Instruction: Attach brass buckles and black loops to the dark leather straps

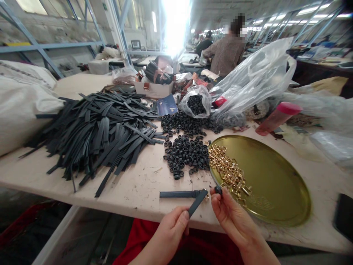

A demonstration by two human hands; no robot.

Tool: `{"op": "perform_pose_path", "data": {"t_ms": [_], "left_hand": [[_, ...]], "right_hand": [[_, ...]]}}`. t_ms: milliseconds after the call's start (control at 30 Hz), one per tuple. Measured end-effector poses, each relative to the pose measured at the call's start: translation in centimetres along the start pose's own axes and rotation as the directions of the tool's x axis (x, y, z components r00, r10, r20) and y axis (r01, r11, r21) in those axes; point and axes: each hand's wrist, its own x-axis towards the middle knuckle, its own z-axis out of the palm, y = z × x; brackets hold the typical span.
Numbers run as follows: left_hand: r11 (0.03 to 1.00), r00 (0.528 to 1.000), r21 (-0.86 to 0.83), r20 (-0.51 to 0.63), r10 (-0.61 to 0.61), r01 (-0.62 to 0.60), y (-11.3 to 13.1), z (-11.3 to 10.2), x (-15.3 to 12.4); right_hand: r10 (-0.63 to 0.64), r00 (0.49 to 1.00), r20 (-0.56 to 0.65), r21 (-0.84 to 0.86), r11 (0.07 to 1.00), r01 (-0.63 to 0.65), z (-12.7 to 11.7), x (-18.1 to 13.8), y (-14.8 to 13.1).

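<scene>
My left hand (173, 224) pinches a dark strap (197, 201) near the table's front edge, its free end pointing up and right. My right hand (230, 213) pinches a small black ring loop (218, 190) at its fingertips, just right of the strap's end. Another dark strap (179, 194) lies flat on the table just behind my hands. A heap of black ring loops (186, 152) sits beyond. Gold metal buckles (228, 173) lie in a pile on the left part of a round brass tray (275, 184).
A large pile of dark straps (99, 129) covers the table's left. A bag of loops (196, 103), a clear plastic bag (253, 81), a pink bottle (278, 117) and a white box (153, 89) stand behind. A person (227, 51) sits further back. A dark object (344, 215) lies at the right edge.
</scene>
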Motion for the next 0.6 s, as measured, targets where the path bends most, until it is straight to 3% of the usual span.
{"op": "perform_pose_path", "data": {"t_ms": [233,500,600], "left_hand": [[0.971,0.993,0.222,-0.056,0.102,-0.087,0.2,0.2,-1.2],[0.942,0.997,0.330,-0.033,0.074,-0.059,0.5,1.2,-1.9],[0.881,0.992,0.464,-0.045,0.122,-0.087,1.2,1.4,-1.8]], "right_hand": [[-0.006,1.000,0.008,-0.040,0.999,0.006,0.2,-1.4,1.1],[-0.055,0.989,0.141,-0.287,0.953,0.094,0.4,-3.2,3.5],[-0.085,0.985,0.152,-0.388,0.911,0.139,0.3,-3.7,3.9]]}}
